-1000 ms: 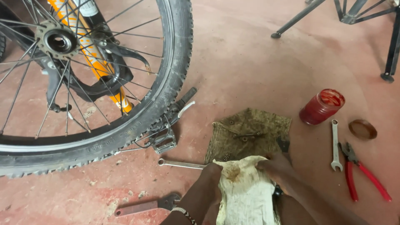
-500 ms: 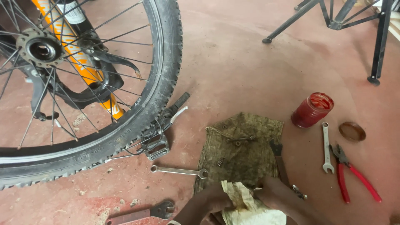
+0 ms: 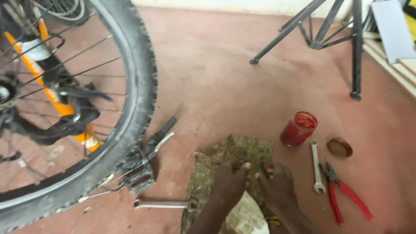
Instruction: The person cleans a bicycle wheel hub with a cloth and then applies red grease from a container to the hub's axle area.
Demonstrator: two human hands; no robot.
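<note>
Both hands, left [image 3: 232,180] and right [image 3: 277,186], are pressed fingers-down on the rag [image 3: 225,160] spread on the floor at 6 o'clock, nothing gripped; the open jar [image 3: 298,129] at 2 o'clock could be tipped if the rag is tugged.

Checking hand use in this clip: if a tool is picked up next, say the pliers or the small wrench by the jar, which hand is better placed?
Probably the right hand. It rests on the dirty cloth nearest the small wrench and red-handled pliers. The left hand sits farther away, nearer the long spanner.
</note>
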